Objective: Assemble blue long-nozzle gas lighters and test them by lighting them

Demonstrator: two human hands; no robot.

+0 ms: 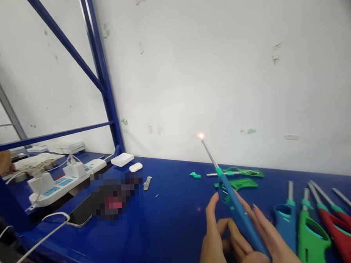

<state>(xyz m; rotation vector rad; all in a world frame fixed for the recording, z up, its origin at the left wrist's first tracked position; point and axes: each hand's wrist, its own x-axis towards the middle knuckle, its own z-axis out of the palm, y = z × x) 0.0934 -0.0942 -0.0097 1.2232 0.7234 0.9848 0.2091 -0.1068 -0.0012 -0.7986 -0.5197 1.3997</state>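
Observation:
A blue long-necked lighter is held between my two hands, its metal tube tilted up and to the left. A small flame glows at the tip, in front of the white wall. My left hand curls round the handle from the left, its index finger near the trigger opening. Along the other side, the fingers of my right hand press against the handle. Behind the lighter lie green shell pieces and a teal part. To the right rest a blue lighter, a green lighter and red lighters.
A phone, its screen partly pixelated, lies left on the blue table. Beyond are a power strip with plugs, a white box, a small white case and a small clear tube. A blue frame post stands behind.

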